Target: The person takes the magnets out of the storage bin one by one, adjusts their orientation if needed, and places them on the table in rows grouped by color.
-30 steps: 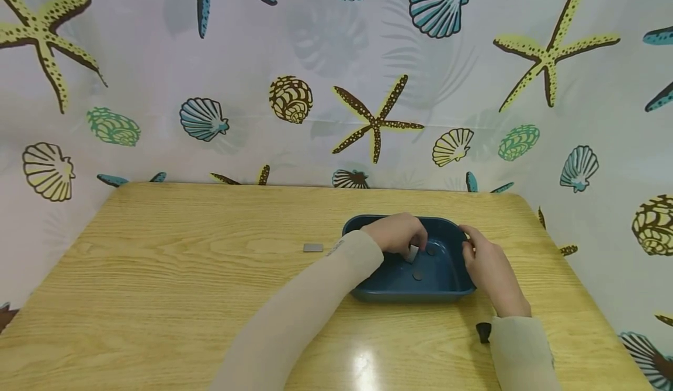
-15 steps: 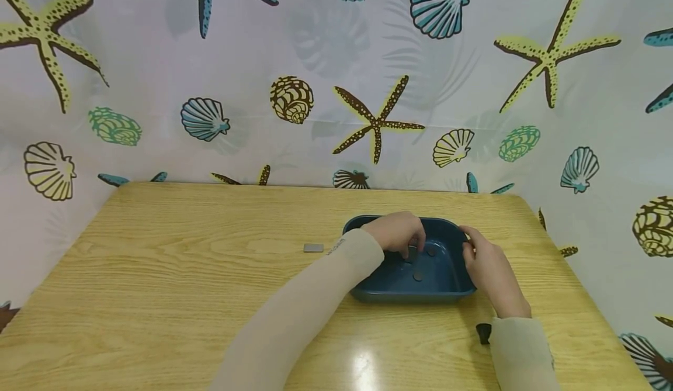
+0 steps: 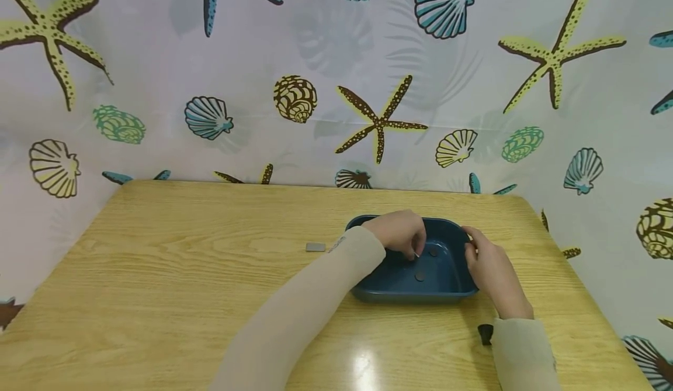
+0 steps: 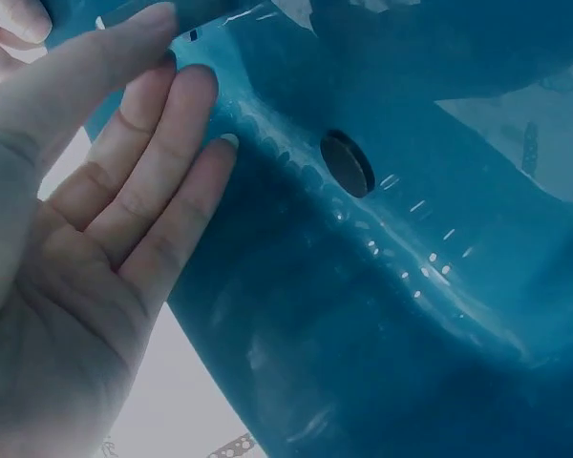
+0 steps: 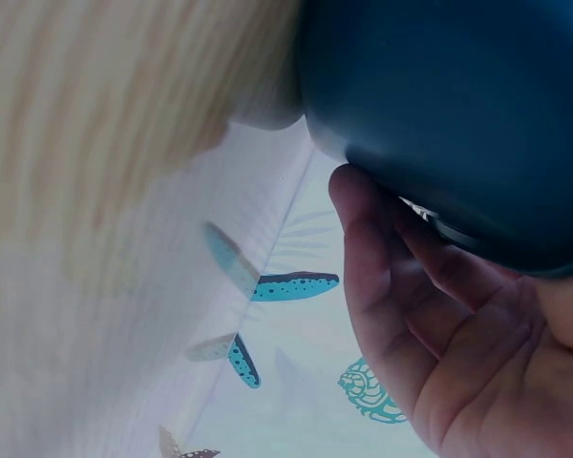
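Left hand [image 3: 401,233] inside blue tray [image 3: 405,289] — fingertips hidden, grasp unclear; right hand [image 3: 489,268] grips tray rim.

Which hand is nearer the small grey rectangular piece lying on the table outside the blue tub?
Left. The grey piece lies just beyond the left sleeve, and the left hand reaches into the blue tub beside it. The right hand grips the tub's far right rim.
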`<move>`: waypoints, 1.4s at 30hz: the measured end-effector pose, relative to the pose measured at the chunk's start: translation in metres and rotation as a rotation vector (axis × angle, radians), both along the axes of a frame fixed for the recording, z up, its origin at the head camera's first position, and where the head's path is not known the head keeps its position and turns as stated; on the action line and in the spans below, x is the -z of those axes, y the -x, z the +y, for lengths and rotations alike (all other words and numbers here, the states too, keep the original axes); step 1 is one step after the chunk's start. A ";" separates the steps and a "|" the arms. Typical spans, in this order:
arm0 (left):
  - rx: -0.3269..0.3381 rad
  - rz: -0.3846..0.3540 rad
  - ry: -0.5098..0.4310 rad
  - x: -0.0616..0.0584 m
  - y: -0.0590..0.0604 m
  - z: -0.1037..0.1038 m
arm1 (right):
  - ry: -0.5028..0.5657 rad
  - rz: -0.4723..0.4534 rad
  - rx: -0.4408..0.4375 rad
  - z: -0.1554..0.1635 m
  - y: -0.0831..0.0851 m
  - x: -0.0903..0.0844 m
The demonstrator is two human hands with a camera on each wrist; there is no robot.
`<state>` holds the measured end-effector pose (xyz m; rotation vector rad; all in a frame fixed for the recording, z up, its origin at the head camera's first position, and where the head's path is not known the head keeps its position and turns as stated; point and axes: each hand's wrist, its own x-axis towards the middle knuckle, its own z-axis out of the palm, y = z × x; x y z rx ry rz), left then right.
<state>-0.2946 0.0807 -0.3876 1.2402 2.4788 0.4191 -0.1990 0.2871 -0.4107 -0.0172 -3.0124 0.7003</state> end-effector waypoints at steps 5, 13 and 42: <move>0.000 -0.001 -0.004 -0.002 -0.001 -0.003 | -0.003 0.002 -0.001 -0.002 0.000 0.000; -0.019 -0.007 -0.050 -0.006 0.000 -0.005 | 0.001 -0.004 -0.016 -0.004 -0.001 -0.001; -0.024 0.070 -0.139 -0.050 -0.002 -0.037 | -0.012 0.006 -0.004 -0.002 -0.001 0.001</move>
